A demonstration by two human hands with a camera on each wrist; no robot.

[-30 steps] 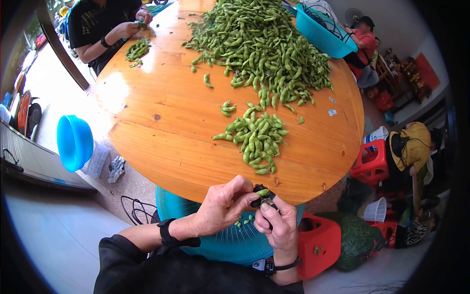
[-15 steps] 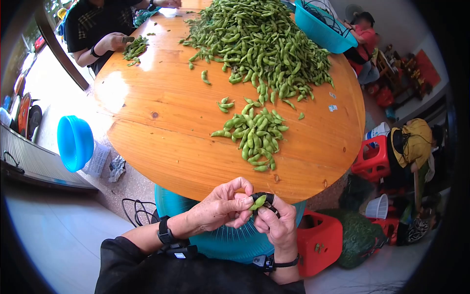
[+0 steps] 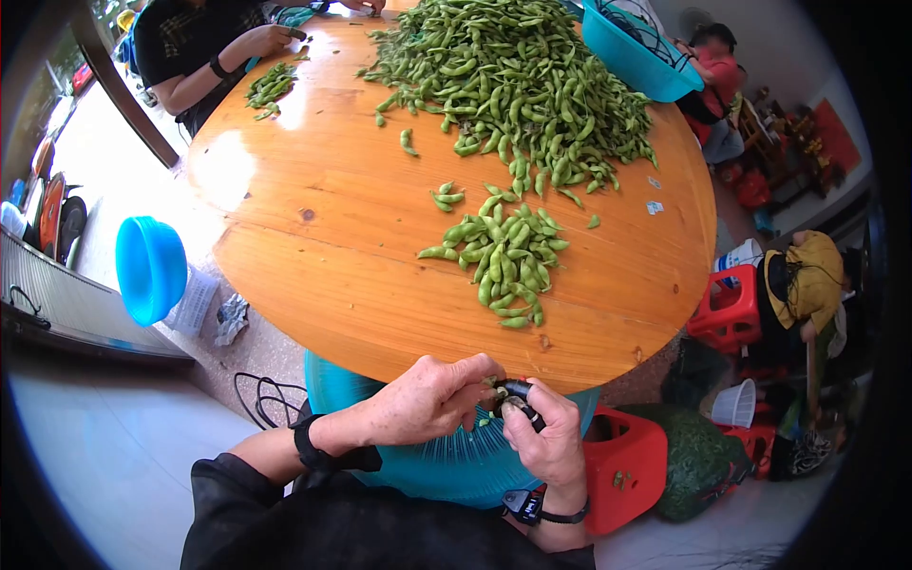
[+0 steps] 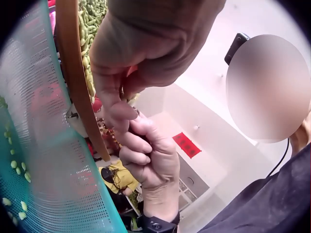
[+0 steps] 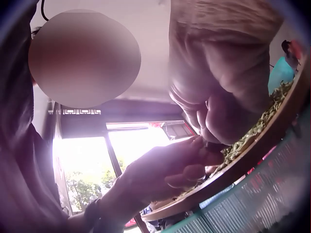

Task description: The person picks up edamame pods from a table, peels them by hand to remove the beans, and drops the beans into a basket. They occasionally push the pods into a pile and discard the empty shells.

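Observation:
Just past the table's near edge, my left hand and right hand meet fingertip to fingertip. Both pinch a green soybean pod, mostly hidden by the fingers. Black coverings wrap fingers of my right hand. Beneath both hands sits a teal mesh basket, and pale shelled beans lie in it in the left wrist view. A small heap of pods is on the wooden table in front of me.
A large pile of pods covers the table's far side, beside a teal tub. Across the table sits a person in black. A red stool and a full green net sack stand at my right; blue basins are at left.
The pod, plainly visible between my hands half a second ago, is now mostly covered by my left fingers. The person across has shifted their hands over the table.

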